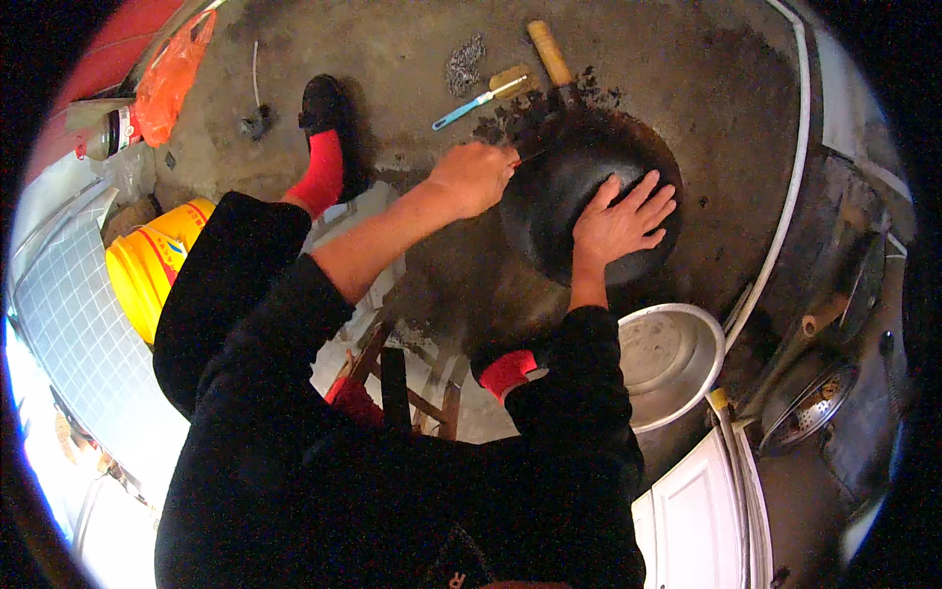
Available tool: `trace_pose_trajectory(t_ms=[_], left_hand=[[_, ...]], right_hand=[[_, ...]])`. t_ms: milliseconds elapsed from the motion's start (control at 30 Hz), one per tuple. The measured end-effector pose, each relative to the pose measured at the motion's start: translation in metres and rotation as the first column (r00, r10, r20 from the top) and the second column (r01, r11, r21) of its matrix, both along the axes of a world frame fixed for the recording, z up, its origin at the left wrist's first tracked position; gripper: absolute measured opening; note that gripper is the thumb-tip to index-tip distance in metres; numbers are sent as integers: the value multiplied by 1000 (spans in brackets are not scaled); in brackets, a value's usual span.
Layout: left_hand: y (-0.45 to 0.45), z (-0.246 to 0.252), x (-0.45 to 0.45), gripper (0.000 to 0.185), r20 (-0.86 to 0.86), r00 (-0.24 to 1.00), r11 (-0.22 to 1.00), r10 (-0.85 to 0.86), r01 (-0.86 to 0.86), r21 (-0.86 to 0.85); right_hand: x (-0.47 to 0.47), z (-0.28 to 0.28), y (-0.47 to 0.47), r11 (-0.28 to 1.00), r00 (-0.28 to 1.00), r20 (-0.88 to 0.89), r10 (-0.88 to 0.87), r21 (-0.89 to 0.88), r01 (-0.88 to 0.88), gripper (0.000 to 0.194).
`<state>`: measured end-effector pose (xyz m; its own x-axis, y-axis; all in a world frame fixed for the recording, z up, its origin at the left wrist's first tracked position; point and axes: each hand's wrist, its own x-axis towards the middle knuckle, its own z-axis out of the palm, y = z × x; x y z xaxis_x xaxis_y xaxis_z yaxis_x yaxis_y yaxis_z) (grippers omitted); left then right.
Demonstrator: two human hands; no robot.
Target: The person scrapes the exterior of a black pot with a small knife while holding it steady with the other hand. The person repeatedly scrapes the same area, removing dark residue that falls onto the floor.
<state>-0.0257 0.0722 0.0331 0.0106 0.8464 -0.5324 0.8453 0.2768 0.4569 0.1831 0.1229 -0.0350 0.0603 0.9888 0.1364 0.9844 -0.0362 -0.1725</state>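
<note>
A blackened wok [589,191] lies upside down on the concrete floor, its wooden handle [550,53] pointing away from me. My right hand [622,217] rests flat on its dark underside with the fingers spread. Closed in a fist at the wok's left side, my left hand [475,177] grips a tool [536,152]. Only a bit of red and a dark, blade-like part of it show against the wok; the handle is mostly hidden in my fist. Dark flakes [515,121] are scattered on the floor around the wok's far edge.
Beyond the wok lie a blue-and-white handled tool [471,107], a tan pad [515,82] and a metal scouring pad [465,65]. A metal basin [717,346] stands near right, beside a pale hose [798,140]. Yellow buckets [140,272] and an orange bag [173,85] are left.
</note>
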Motion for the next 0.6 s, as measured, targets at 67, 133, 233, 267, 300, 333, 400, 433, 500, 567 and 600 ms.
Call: trace_pose_trajectory(t_ms=[67,133,233,267,300,333,400,433,500,567,600], left_hand=[[0,-5,-1,26,26,998,997,59,-61,44],[6,-7,5,24,-8,997,997,81,-81,14],[8,-11,19,22,-55,992,992,114,-111,58],[9,-12,24,21,-68,990,989,125,-119,88],[13,-19,30,22,-108,983,986,149,-140,91],[21,-29,33,23,-154,971,980,184,-170,98],[34,-42,33,23,-191,955,966,227,-196,168],[35,-45,32,23,-172,962,967,211,-179,183],[26,-46,19,23,-135,978,969,161,-131,210],[-7,-39,15,25,-149,985,976,89,-57,210],[-22,-28,16,26,-169,983,980,79,-45,195]], right_hand=[[-1,0,-4,1000,1000,0,14,0,-14,64],[-1,-1,-3,1000,1000,4,-4,-12,4,63],[2,-2,-2,1000,1000,18,-16,3,16,63],[3,-2,-2,1000,1000,25,-18,14,18,63],[2,-2,-3,1000,1000,21,-18,3,18,63],[-1,-1,-3,1000,1000,10,-8,-7,8,64],[-2,0,-3,1000,1000,-11,3,-10,-3,64],[-3,-1,-4,1000,1000,-21,6,-3,-6,63],[2,0,-1,1000,1000,-9,15,11,-14,63],[5,1,-1,1000,1000,-4,7,7,-7,64],[5,0,-1,1000,1000,13,1,-10,-1,64]])
